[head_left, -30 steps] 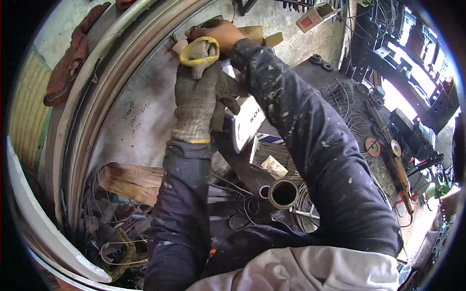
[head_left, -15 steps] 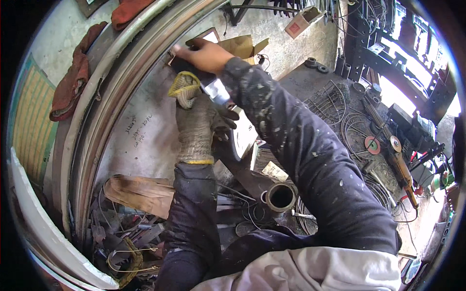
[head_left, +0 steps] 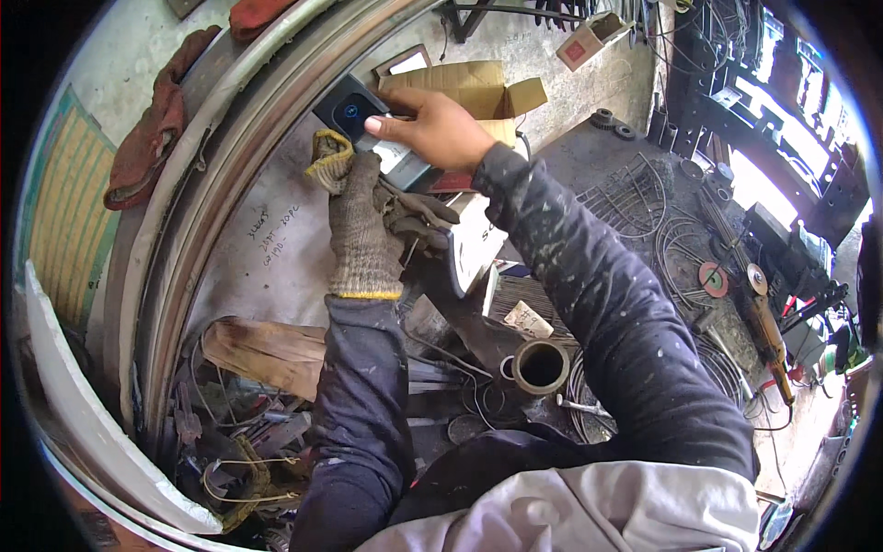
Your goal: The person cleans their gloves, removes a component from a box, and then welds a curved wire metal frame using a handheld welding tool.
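the big curved frame (head_left: 235,166) could scuff anything i swing too far left. the open cardboard box (head_left: 469,78) could catch my knuckles. i cannot tell how my gloved left hand (head_left: 375,210) closes. my bare right hand (head_left: 437,131) pinches a dark flat device (head_left: 348,112) beside the frame; a slack thumb could drop it. the loose glove (head_left: 328,164), bunched at my left, could snag.

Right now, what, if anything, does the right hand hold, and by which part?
The right hand holds a dark device by its right-hand edge.
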{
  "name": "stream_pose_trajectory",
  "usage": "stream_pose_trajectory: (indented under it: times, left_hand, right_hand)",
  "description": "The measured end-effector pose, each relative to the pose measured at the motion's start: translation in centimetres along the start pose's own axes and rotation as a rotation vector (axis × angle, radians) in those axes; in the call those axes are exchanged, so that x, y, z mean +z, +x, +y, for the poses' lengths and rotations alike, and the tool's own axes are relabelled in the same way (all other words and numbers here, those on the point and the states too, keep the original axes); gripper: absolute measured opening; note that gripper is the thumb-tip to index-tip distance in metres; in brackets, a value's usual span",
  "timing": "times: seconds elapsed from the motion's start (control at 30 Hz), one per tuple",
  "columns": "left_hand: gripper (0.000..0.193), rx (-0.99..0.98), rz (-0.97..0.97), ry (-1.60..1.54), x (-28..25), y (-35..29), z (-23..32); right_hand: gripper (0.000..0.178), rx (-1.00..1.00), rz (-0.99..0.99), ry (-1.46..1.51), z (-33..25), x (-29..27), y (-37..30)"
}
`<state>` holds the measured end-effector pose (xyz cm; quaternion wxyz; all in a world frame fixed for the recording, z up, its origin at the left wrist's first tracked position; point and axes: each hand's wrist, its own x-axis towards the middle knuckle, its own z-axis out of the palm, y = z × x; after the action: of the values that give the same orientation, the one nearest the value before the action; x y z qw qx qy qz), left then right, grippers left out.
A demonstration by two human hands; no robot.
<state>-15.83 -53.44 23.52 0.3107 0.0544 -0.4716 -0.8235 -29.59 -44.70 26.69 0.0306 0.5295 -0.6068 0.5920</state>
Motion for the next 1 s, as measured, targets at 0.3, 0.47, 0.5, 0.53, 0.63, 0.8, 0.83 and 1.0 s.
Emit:
stream_pose_trajectory:
  times: [0.3, 0.47, 0.5, 0.53, 0.63, 0.8, 0.83, 1.0]
  left_hand:
    - [0.050, 0.087, 0.025, 0.057, -1.7, 0.0, -1.7]
    - [0.050, 0.142, -0.005, 0.033, -0.7, -0.8, -1.9]
    - [0.050, 0.140, 0.002, 0.054, -0.8, -0.8, -1.9]
    - [0.050, 0.139, 0.005, 0.056, -0.9, -0.8, -1.9]
    - [0.049, 0.132, -0.021, 0.068, -1.3, -0.8, -1.7]
    - [0.049, 0.120, -0.044, 0.221, -1.5, -0.7, -0.6]
    - [0.049, 0.123, -0.038, 0.218, -1.7, -0.4, -0.2]
    - [0.045, 0.275, -0.303, 0.902, -0.4, 1.3, 1.3]
  right_hand:
    - [0.042, 0.007, 0.192, 0.079, 0.7, 1.1, -2.5]
    - [0.038, 0.027, 0.120, 0.271, 1.2, 0.9, -3.0]
    - [0.040, 0.029, 0.100, 0.268, 1.4, 0.9, -3.1]
    - [0.040, 0.031, 0.099, 0.270, 1.5, 1.0, -3.1]
    - [0.058, 0.019, 0.055, 0.324, 0.6, 0.7, -2.8]
    - [0.085, 0.065, -0.029, 0.217, -0.3, -1.6, 0.0]
    - [0.083, 0.076, -0.030, 0.278, -0.3, -2.0, 1.2]
    - [0.093, 0.154, 0.259, 0.432, 5.1, -6.0, 7.9]
